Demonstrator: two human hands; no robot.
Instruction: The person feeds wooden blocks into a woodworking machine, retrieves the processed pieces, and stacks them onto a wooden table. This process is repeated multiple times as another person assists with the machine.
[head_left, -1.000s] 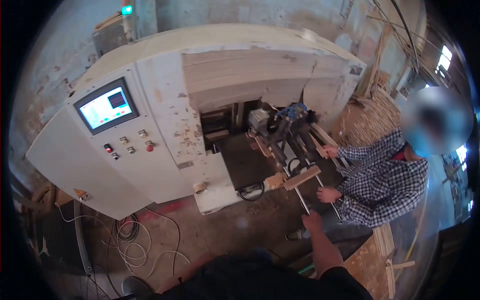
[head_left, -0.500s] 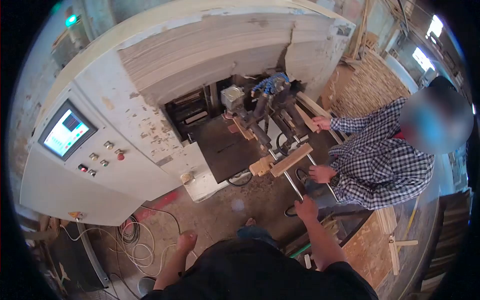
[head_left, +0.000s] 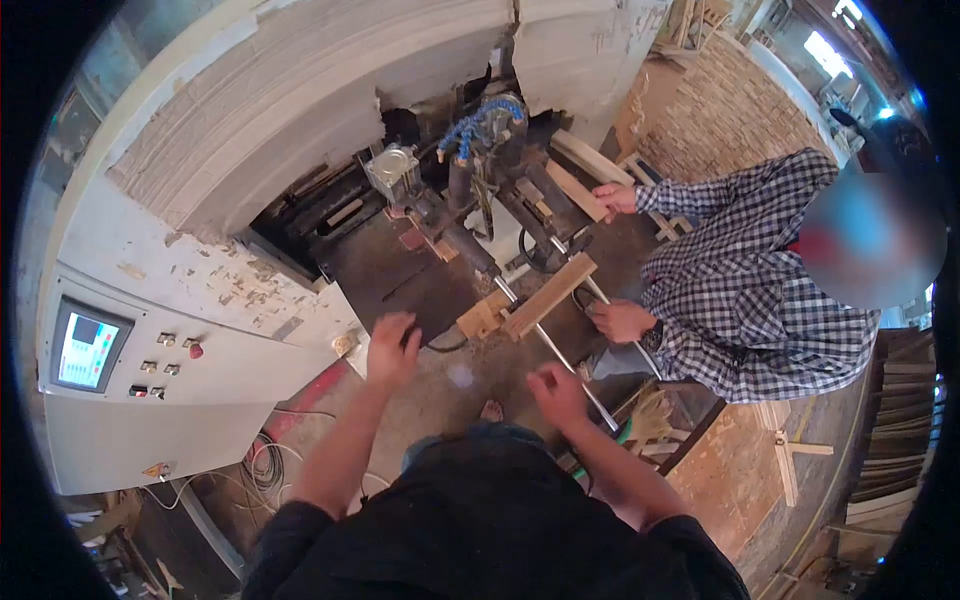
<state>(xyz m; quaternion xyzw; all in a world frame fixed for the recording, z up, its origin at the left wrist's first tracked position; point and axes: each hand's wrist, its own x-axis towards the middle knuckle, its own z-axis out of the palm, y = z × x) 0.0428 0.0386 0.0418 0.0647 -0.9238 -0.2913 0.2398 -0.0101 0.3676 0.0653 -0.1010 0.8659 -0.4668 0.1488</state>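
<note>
My left hand (head_left: 394, 350) is raised over the floor, between the control panel and the wooden block, fingers slightly apart and holding nothing visible. Curled loosely, my right hand (head_left: 557, 396) is just left of a shiny metal rod (head_left: 572, 370), and I see no object in it. A wooden bar (head_left: 550, 295) lies across the two rods in front of the machine. Against its left end is a short wooden block (head_left: 483, 316). A co-worker's hand (head_left: 614, 199) grips a wooden board (head_left: 575, 190); the other hand (head_left: 622, 321) is by the far rod.
The woodworking machine (head_left: 470, 190) stands ahead, with blue coiled hoses (head_left: 480, 125). At left is a control panel screen (head_left: 90, 345) with buttons. Cables (head_left: 263, 468) lie on the floor. A co-worker in a checked shirt (head_left: 740, 270) stands right, near a wood-topped surface (head_left: 725, 480).
My left hand has risen forward from low beside my body. My right hand has left the rod's end and moved left. The camera view has shifted too.
</note>
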